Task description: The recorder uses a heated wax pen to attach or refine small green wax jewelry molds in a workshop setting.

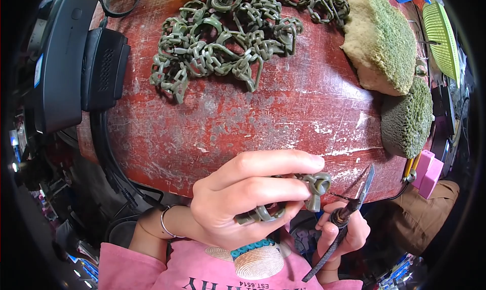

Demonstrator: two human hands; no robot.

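Observation:
My left hand (248, 191) is closed round a dark green ring-and-link piece (319, 184), with one end sticking out past the fingertips. A curved part of the same piece shows under the palm. Just to its right, my right hand (354, 232) grips a dark-handled tool (346, 213) with a pointed, flat metal blade (368, 181) facing up. A dark braided cord (320, 262) hangs below that hand. A thin dark tip reaches from near the tool toward the green piece; whether they touch I cannot tell.
Several similar green chain pieces (217, 47) lie heaped at the far side of the worn red table (243, 123). Two green-topped foam-like blocks (379, 42) stand at the right, beside pink blocks (429, 173) and a light green basket (440, 42). Dark devices (63, 62) line the left edge.

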